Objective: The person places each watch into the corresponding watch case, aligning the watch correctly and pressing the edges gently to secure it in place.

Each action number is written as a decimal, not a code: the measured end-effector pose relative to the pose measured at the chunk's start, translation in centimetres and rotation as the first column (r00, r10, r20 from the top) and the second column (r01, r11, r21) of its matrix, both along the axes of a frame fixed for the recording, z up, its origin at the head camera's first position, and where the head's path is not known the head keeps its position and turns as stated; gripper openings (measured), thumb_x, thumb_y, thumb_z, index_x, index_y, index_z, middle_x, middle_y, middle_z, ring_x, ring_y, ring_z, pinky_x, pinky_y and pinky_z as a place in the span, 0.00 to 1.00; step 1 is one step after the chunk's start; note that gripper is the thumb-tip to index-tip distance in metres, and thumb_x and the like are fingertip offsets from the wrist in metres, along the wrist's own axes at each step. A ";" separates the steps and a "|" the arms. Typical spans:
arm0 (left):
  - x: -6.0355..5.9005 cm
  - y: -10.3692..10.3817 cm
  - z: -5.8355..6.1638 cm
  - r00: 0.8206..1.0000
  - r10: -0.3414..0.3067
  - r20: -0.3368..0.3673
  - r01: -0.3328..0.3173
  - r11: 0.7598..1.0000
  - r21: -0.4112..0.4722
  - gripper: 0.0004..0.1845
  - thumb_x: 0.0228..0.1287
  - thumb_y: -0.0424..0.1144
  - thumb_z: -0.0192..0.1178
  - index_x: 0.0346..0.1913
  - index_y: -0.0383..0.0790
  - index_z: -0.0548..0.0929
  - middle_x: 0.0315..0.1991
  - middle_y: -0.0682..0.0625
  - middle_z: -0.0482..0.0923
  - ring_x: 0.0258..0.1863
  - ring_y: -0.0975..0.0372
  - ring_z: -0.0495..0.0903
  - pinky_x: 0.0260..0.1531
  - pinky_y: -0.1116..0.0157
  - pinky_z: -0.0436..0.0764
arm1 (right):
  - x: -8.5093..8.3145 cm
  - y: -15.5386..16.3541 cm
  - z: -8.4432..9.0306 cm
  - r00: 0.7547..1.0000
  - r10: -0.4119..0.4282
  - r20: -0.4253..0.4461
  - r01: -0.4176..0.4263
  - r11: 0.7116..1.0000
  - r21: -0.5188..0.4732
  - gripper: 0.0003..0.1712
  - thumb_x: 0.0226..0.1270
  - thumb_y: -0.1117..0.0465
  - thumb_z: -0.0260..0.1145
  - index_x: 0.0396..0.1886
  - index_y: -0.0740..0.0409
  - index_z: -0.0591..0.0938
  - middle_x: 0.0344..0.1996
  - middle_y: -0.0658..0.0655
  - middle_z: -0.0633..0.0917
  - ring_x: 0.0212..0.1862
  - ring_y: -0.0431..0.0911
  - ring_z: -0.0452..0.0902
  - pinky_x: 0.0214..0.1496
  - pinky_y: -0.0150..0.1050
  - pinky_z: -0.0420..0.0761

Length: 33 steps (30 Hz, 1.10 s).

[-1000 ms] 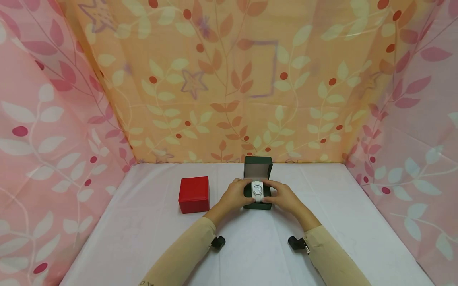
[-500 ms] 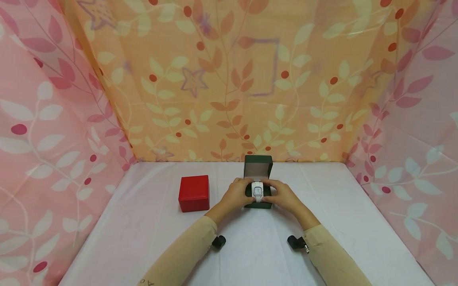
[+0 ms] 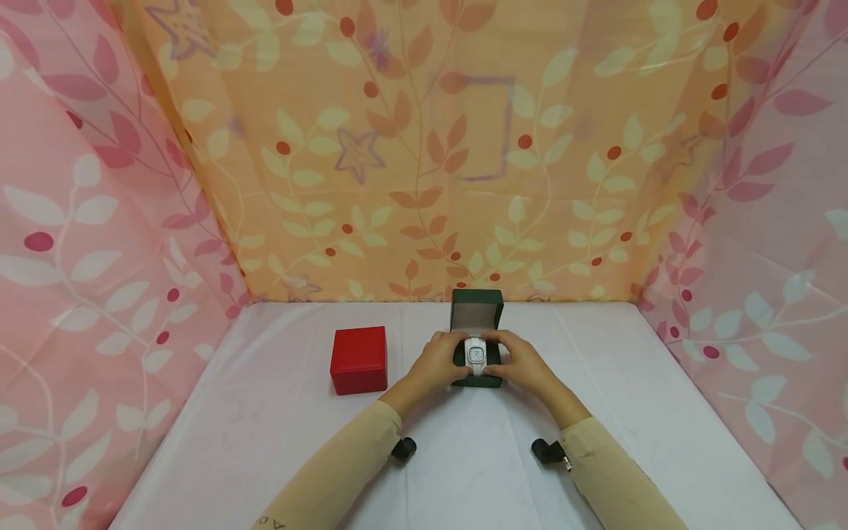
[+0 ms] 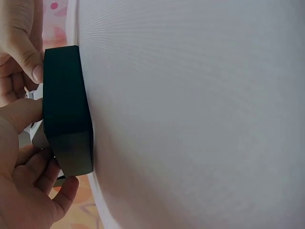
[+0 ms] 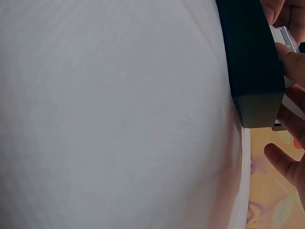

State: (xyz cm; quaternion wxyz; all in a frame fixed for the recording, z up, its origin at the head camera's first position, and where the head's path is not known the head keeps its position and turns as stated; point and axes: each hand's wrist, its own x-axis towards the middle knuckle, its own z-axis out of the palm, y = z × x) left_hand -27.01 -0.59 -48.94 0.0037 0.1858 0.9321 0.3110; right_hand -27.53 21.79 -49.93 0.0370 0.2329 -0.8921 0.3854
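Observation:
A white wristwatch point(image 3: 475, 355) with a squarish face sits upright in a dark green watch box point(image 3: 477, 296), whose lid stands raised at the back. On its left side my left hand point(image 3: 436, 359) pinches the watch with curled thumb and fingers; my right hand point(image 3: 526, 362) does the same on the right. In the left wrist view, the left hand point(image 4: 24, 191) has its thumb on the watch, low over the box point(image 4: 64, 90). The right wrist view shows the watch point(image 5: 279, 36) only in part, behind the right hand point(image 5: 295, 71). The box's inside is mostly hidden.
A closed red box point(image 3: 360, 359) stands left of the green one on the white-covered table point(image 3: 278, 442). Small black wrist cameras stick out below both sleeves. An orange patterned cloth point(image 3: 411, 184) hangs behind, with pink cloths on both sides.
Both hands keep their places on the watch. The watch face has tilted slightly and sits a touch lower; otherwise only the head view shifts a little.

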 end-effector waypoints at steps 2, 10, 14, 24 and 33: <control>0.0 -0.1 0.0 1.000 -0.007 0.004 0.007 1.000 0.015 0.34 0.58 0.44 0.76 0.68 0.44 0.78 0.61 0.48 0.80 0.62 0.55 0.74 0.62 0.52 0.78 | 0.0 0.0 0.0 1.000 0.003 -0.013 -0.003 1.000 0.004 0.37 0.52 0.62 0.83 0.64 0.54 0.80 0.62 0.57 0.82 0.68 0.56 0.74 0.72 0.59 0.69; -0.1 -0.3 0.1 1.000 -0.026 -0.005 0.026 0.999 0.042 0.34 0.57 0.42 0.77 0.67 0.41 0.78 0.62 0.47 0.80 0.62 0.54 0.74 0.64 0.53 0.77 | 0.1 -0.1 0.0 1.000 -0.023 0.008 0.023 0.999 0.030 0.36 0.54 0.60 0.82 0.64 0.51 0.81 0.63 0.57 0.83 0.69 0.58 0.74 0.72 0.60 0.69; -0.2 -0.2 0.0 1.000 -0.021 -0.008 0.021 0.999 0.030 0.34 0.57 0.43 0.77 0.67 0.42 0.79 0.63 0.48 0.80 0.63 0.55 0.74 0.64 0.54 0.77 | 0.0 -0.1 0.2 0.999 -0.029 0.020 0.029 0.999 0.034 0.36 0.54 0.60 0.82 0.64 0.51 0.81 0.63 0.57 0.83 0.69 0.58 0.73 0.72 0.60 0.69; -0.5 0.0 0.0 0.999 -0.004 -0.032 0.003 1.000 -0.013 0.33 0.56 0.45 0.78 0.65 0.44 0.81 0.60 0.49 0.82 0.60 0.55 0.77 0.61 0.53 0.79 | -0.4 0.2 0.0 0.999 -0.031 0.005 0.031 0.999 0.027 0.37 0.53 0.59 0.82 0.65 0.50 0.81 0.64 0.57 0.82 0.70 0.58 0.73 0.72 0.60 0.69; -0.5 0.1 -0.1 0.999 0.004 -0.040 -0.003 1.000 0.024 0.31 0.56 0.42 0.78 0.63 0.42 0.82 0.58 0.50 0.84 0.59 0.56 0.77 0.63 0.55 0.78 | -0.5 0.3 -0.2 0.999 -0.049 -0.004 0.049 0.998 0.039 0.35 0.52 0.58 0.83 0.62 0.50 0.82 0.61 0.56 0.83 0.68 0.56 0.74 0.72 0.59 0.69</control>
